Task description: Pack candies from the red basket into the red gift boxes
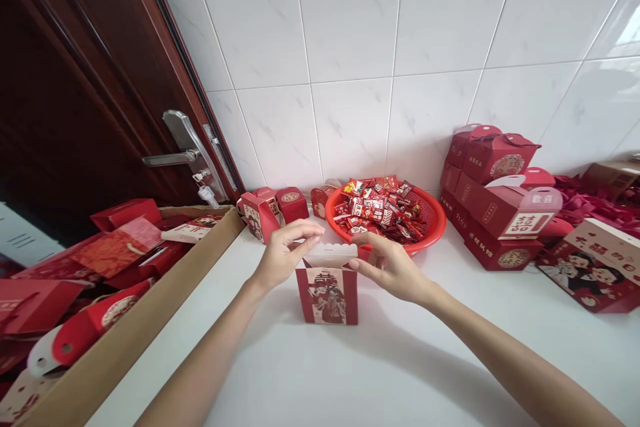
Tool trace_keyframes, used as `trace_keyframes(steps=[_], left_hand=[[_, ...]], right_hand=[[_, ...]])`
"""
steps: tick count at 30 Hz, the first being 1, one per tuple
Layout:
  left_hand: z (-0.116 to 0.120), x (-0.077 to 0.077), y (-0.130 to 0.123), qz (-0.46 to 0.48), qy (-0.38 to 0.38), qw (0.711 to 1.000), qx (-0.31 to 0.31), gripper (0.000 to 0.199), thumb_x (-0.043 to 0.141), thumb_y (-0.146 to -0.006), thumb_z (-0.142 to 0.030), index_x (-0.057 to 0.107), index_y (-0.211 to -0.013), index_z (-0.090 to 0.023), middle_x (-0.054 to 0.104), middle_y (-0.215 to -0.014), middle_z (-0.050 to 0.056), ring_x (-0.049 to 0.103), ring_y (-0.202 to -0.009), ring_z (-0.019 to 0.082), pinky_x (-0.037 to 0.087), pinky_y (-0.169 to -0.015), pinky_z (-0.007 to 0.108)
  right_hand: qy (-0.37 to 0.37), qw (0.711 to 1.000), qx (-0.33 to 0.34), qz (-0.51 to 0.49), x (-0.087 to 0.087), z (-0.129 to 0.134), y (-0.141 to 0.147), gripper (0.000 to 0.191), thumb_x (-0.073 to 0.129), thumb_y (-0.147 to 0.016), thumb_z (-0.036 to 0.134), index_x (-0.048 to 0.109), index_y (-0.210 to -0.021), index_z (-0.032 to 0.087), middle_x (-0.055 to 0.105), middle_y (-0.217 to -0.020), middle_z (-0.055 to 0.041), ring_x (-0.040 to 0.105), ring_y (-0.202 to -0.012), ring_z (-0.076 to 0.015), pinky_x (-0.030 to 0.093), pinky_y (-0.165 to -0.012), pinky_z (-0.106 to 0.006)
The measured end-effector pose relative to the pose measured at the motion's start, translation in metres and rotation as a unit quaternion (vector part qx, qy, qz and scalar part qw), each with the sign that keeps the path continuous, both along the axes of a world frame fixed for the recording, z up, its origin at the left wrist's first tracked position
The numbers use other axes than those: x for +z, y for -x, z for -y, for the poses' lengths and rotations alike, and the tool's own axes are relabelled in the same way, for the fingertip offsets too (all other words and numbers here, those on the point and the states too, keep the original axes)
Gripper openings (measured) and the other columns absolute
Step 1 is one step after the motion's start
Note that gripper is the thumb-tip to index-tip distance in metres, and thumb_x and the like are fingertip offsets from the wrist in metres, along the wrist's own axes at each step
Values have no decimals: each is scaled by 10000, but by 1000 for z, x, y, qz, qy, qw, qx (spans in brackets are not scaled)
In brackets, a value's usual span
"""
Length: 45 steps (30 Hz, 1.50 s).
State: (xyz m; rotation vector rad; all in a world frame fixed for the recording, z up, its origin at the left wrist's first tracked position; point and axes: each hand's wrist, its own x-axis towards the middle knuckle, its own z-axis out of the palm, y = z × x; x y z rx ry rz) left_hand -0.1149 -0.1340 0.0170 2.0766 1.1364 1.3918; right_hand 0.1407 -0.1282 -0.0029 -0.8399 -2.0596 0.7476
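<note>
One loosely curled left hand [281,255], one half-spread right hand [395,268], thumb against red box [329,300].

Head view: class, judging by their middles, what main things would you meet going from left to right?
Cardboard carton → open-topped box → red basket of candies → stacked red boxes → box printed with a couple.

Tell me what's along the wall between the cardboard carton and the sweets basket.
In the head view, several small red boxes sit between the carton and basket.
</note>
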Motion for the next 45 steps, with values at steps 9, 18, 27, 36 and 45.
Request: trace_keyframes(steps=[9, 18, 27, 36, 45], left_hand=[[0, -9, -30, 68, 4, 997, -27, 182, 689, -888, -369, 765, -842, -210, 752, -923, 67, 710, -897, 194, 591, -770, 293], [-10, -15, -59, 92, 119, 985, -80, 193, 711, -841, -385, 752, -818, -199, 761, -910, 67, 711, -867, 209, 586, -778, 317], [-10, -14, -70, 124, 248, 948, -157, 237, 695, -846, -408, 730, -936, -192, 763, -963, 73, 697, -952, 233, 545, -907, 369], [-34, -2, -53, 174, 297, 915, -211, 438, 634, -887, -570, 734, -1014, -163, 748, -1042, 121, 694, -885, 226, 551, -849, 358], [-99, -12, -72, -114, 222, 956, -152, 357, 647, -840, -453, 741, -1021, -159, 767, -1060, 104, 714, -967, 260, 548, -892, 371]], right_hand=[[76, 996, -2, -36, 0, -7, 10, 545, 493, -941, 635, 391, -607, 216, 415, -539, 37, 426, -494, -110, 309, -458, -235], [113, 990, 54, 72, 29, -15, -36, 554, 537, -922, 612, 406, -568, 206, 422, -515, 41, 544, -481, -117, 338, -440, -212], [100, 981, -165, 12, 29, -72, -85, 394, 546, -912, 535, 639, -805, 168, 717, -765, -64, 666, -641, -166, 533, -631, -275], [111, 948, -225, 199, 1, -124, -77, 784, 889, -583, 323, 624, -1305, 173, 681, -1286, -146, 621, -1204, -346, 497, -964, -377], [136, 942, -210, 222, -10, -135, -68, 593, 768, -522, 39, 738, -1097, 184, 735, -1109, -117, 637, -1134, -366, 481, -922, -369]])
